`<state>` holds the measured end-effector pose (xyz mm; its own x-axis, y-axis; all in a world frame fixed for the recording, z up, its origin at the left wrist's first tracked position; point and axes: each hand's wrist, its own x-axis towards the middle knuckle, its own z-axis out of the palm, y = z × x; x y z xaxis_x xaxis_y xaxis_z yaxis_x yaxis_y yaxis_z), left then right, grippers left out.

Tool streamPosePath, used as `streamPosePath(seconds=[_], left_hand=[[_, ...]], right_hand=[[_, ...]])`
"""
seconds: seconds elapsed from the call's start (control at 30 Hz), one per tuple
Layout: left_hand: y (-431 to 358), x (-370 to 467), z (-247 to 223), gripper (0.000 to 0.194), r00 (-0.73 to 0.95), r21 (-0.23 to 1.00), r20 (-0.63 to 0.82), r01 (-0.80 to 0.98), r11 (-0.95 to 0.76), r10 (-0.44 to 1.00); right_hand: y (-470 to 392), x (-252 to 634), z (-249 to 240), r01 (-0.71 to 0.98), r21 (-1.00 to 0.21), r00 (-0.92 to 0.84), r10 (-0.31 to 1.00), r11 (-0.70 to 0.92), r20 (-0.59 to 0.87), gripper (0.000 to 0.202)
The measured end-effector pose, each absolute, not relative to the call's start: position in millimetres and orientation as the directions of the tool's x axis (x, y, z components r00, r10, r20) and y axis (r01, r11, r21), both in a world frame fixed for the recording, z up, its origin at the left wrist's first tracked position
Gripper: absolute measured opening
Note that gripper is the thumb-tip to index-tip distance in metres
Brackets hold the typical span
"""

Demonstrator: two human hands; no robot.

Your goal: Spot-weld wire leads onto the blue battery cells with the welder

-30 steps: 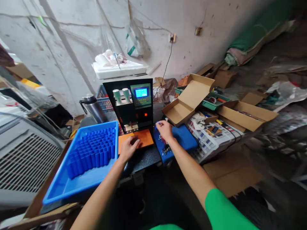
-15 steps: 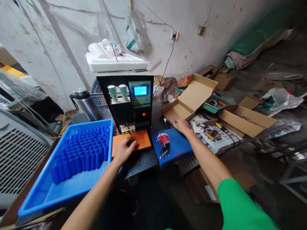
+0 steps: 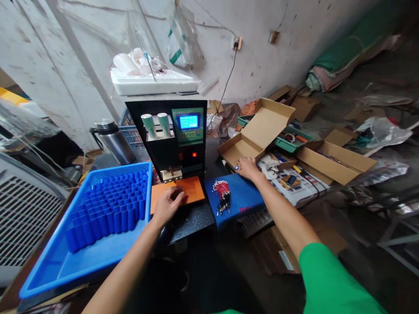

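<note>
My left hand (image 3: 167, 203) rests on the orange board (image 3: 193, 190) in front of the black machine (image 3: 193, 168) with a lit screen. Its fingers are bent, with a gap between thumb and forefinger and nothing seen between them. At the front edge of the open cardboard box (image 3: 240, 148), my right hand (image 3: 247, 168) has its fingers bent together around something small that I cannot make out. Red and black wires (image 3: 224, 196) lie in a bundle on the blue mat (image 3: 244, 194). Many blue cylinders (image 3: 108, 205) stand in the blue tray (image 3: 94, 259).
A steel flask (image 3: 114, 141) stands behind the tray. White foam (image 3: 150, 83) lies on top of the machine. Green trays (image 3: 290, 139), another open carton (image 3: 334, 161) and loose papers are at the right.
The view has shifted slightly. Both hands stay at nearly the same places, my right hand's fingers moving slightly at the box edge.
</note>
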<state>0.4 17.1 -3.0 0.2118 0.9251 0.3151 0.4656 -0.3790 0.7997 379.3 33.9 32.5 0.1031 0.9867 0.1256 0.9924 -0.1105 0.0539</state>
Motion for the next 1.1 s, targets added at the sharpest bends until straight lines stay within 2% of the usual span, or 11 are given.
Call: streamPosePath(seconds=[0.13, 0.3, 0.57, 0.77, 0.9, 1.1], left_hand=[[17.4, 0.0, -3.0, 0.041, 0.221, 0.794, 0.324, 0.465, -0.392, 0.92], [17.0, -0.3, -3.4, 0.041, 0.225, 0.777, 0.336, 0.483, -0.404, 0.915], [17.5, -0.1, -2.7, 0.042, 0.233, 0.777, 0.336, 0.479, -0.409, 0.912], [19.7, -2.9, -5.1, 0.042, 0.246, 0.763, 0.336, 0.494, -0.416, 0.909], [19.5, -3.2, -4.7, 0.041, 0.252, 0.761, 0.333, 0.497, -0.417, 0.908], [18.6, -1.4, -4.0, 0.042, 0.244, 0.768, 0.332, 0.491, -0.411, 0.911]], right_hand=[[36.4, 381.4, 29.4, 0.999, 0.046, -0.013, 0.997, 0.009, 0.071, 0.04], [42.8, 382.3, 24.8, 0.996, 0.081, -0.036, 0.998, 0.04, -0.047, 0.033], [47.9, 372.1, 20.9, 0.991, 0.131, 0.036, 0.998, -0.031, -0.041, 0.033], [57.0, 369.8, 15.7, 0.987, 0.121, 0.109, 0.994, -0.108, -0.003, 0.034], [63.4, 370.5, 18.7, 0.985, 0.116, 0.137, 0.989, -0.132, -0.045, 0.031], [66.5, 374.6, 26.8, 0.99, 0.109, 0.096, 0.99, -0.085, -0.107, 0.035]])
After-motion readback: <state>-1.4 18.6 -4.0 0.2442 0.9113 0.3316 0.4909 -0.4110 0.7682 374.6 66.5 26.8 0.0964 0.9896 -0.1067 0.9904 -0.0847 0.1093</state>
